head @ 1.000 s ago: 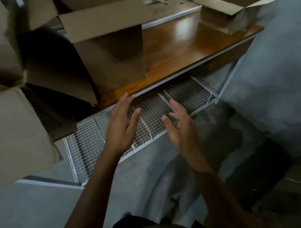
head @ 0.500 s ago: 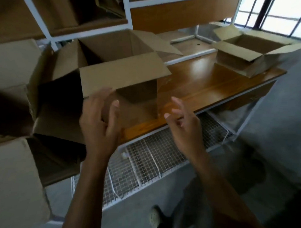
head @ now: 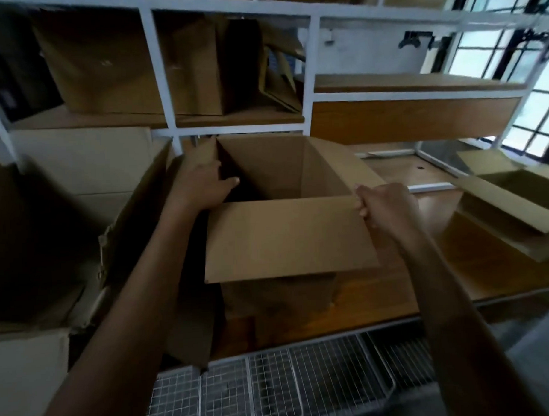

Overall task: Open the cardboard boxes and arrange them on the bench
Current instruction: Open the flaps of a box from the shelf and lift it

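In the head view, our left hand (head: 201, 185) hooks over the left rim of the open cardboard box (head: 297, 172). Our right hand (head: 385, 208) grips its right rim, by the front flap (head: 286, 235). The box stands mid-bench (head: 379, 297), near the front edge. We should shift it level with even grips, clear of the second open box (head: 515, 196) at the right end.
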A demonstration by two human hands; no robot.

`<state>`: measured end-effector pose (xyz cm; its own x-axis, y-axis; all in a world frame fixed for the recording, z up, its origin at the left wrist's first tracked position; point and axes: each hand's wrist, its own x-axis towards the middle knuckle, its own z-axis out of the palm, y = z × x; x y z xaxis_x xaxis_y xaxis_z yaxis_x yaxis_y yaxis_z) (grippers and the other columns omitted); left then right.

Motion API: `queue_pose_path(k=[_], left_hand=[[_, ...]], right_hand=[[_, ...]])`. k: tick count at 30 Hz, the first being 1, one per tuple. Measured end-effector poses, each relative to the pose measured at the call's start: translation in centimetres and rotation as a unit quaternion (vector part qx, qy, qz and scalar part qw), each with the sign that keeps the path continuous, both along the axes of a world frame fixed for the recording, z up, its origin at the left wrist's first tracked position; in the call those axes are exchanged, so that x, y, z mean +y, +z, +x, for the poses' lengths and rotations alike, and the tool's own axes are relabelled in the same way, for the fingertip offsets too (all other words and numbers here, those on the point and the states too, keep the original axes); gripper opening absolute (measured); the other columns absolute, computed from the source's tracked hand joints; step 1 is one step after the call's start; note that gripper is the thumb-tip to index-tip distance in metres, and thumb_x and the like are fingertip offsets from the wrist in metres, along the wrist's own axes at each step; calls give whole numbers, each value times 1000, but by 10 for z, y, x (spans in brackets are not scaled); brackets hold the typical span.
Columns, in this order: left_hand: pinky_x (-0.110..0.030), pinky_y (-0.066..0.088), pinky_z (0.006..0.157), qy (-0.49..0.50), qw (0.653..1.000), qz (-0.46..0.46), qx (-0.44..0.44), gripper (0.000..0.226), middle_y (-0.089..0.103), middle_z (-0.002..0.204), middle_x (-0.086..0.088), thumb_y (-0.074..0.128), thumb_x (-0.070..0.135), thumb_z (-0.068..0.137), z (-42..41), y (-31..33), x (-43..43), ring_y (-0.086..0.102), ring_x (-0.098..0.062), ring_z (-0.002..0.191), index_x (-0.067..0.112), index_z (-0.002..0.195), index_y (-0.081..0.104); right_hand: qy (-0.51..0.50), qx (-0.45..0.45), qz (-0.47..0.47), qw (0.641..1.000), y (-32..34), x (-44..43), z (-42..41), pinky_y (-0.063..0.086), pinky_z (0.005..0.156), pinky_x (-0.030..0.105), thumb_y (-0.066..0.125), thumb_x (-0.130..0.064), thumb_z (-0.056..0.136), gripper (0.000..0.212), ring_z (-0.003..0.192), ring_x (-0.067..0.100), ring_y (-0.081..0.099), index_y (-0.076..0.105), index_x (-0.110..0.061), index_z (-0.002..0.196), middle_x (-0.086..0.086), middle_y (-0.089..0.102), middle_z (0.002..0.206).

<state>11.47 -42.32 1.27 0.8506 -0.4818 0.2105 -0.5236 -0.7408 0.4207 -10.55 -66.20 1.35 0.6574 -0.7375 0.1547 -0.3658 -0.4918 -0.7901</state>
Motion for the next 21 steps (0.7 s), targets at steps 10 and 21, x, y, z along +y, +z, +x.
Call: queue_pose_path(k=[10,21], left_hand=[[-46,47,96,83,928,-297,209,77,54,137,-15,49,48,77,-9,-37,5,55,-35,119,7,143,44],[-51,48,101,7,866,-348,359,128,48,145,-10,74,82,51,-52,-42,35,60,-29,117,26,155,23]], right_hand=[[-61,132,6,989,-21,-19,32,49,91,46,40,-75,84,80,100,33,60,56,-12,130,14,62,115],[42,-78,280,956,-44,13,-34,51,96,52,54,-41,97,29,100,29,66,63,-19,114,10,69,109]])
